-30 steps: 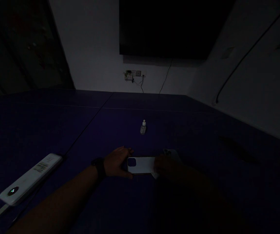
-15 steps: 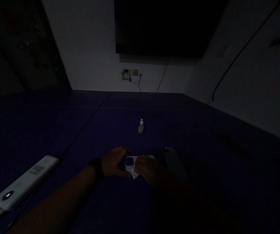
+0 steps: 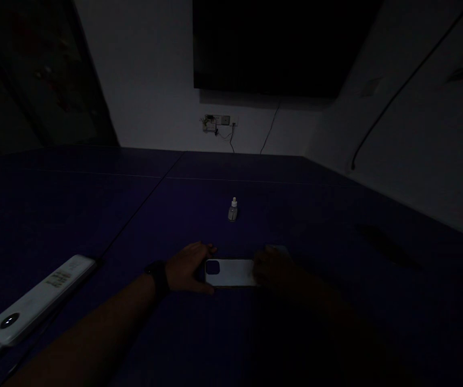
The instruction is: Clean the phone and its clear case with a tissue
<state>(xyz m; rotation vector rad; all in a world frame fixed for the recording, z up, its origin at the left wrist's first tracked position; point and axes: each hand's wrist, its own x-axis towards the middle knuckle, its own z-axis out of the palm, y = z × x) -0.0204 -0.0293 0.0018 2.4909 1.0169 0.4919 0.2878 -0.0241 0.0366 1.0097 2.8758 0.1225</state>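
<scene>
A pale phone case lies lengthwise on the dark blue surface, its square camera cutout at the left end. My left hand, with a dark watch on the wrist, grips that end, thumb on the near edge and fingers at the far edge. At the right end of the case, my right hand is closed and pressed down. The white tissue it held half a second ago is hidden under the dim fingers. Behind this hand, a phone is mostly covered; only its far end shows.
Beyond the case stands a small dropper bottle. A white power bank-like device with a cable lies at left. A dark flat object rests at right. A large screen hangs on the wall above sockets.
My right hand has slid rightward along the case from near the cutout to the far right end, uncovering the case's middle. My left hand stays at the left end.
</scene>
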